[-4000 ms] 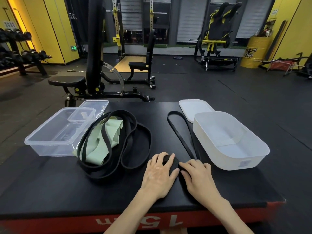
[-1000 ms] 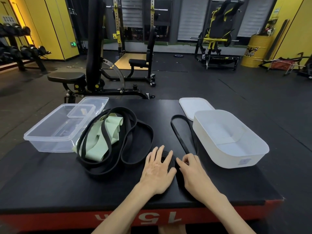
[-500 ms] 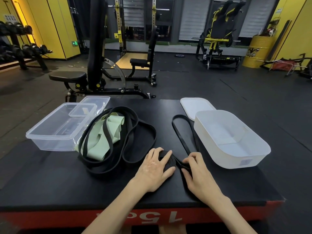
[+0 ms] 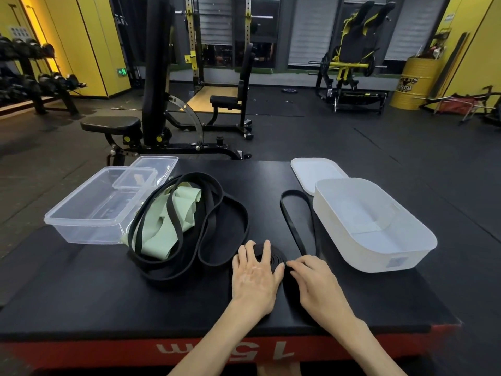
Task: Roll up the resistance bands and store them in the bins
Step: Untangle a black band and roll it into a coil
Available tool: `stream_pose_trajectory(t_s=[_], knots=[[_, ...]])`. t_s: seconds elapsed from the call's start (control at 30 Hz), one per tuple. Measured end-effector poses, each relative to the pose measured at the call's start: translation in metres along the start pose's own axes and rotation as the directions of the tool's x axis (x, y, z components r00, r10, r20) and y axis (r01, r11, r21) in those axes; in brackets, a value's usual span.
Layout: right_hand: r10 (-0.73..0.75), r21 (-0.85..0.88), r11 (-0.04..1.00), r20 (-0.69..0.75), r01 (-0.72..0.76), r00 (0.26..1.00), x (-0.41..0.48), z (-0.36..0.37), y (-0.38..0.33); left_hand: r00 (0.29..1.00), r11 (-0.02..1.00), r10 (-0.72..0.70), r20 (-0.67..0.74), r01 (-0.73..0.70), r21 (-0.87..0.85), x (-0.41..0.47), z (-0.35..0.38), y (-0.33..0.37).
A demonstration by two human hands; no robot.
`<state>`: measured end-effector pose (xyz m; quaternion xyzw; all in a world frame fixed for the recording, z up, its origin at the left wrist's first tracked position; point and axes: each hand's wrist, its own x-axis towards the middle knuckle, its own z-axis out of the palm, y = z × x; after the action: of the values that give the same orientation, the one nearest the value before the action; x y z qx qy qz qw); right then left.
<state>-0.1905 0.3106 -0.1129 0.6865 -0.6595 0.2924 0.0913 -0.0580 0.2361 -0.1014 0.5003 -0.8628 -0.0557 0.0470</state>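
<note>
A thin black resistance band lies on the black platform, partly wound into a flat coil. Its loose loop stretches away beside the white bin. My left hand presses flat on the coil with straight fingers. My right hand is just right of the coil, its bent fingers pinching the band's strands where they enter the coil. Thicker black bands lie tangled over a pale green band, next to the clear bin.
A white lid lies behind the white bin. A small clear container sits in the clear bin, with a clear lid behind it. A weight bench stands beyond the platform's far edge. The red front edge is close to me.
The loose loop has grown shorter as the coil grew. My left hand has turned on the coil, and my right hand has slid back along the strands to the coil's edge.
</note>
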Motion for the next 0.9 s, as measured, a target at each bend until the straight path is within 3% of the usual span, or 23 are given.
stream_pose_trajectory(t_s=[0.13, 0.3, 0.43, 0.67, 0.77, 0.9], knots=[[0.012, 0.014, 1.000, -0.016, -0.012, 1.000, 0.001, 0.002, -0.002, 0.998, 0.999, 0.027, 0.063, -0.024, -0.047, -0.001, -0.006, -0.004], [0.025, 0.096, 0.995, 0.024, -0.027, 0.999, -0.004, 0.001, 0.000, 0.961, 0.974, 0.223, 0.166, -0.215, -0.066, 0.003, -0.015, -0.026], [0.057, 0.091, 0.994, -0.011, -0.056, 0.998, -0.003, -0.003, -0.004, 0.927, 0.925, 0.361, 0.106, -0.370, 0.090, 0.012, -0.016, -0.048], [0.024, -0.023, 0.999, -0.035, -0.025, 0.999, -0.002, 0.000, 0.000, 0.834, 0.834, 0.551, 0.037, -0.551, -0.014, 0.020, -0.014, -0.055], [0.066, 0.006, 0.998, -0.036, -0.066, 0.997, -0.003, 0.002, -0.001, 0.841, 0.840, 0.542, -0.006, -0.542, -0.017, 0.018, -0.010, -0.054], [0.071, 0.009, 0.997, -0.053, -0.071, 0.996, -0.002, 0.004, 0.000, 0.914, 0.914, 0.405, -0.022, -0.405, -0.037, 0.012, -0.003, -0.044]])
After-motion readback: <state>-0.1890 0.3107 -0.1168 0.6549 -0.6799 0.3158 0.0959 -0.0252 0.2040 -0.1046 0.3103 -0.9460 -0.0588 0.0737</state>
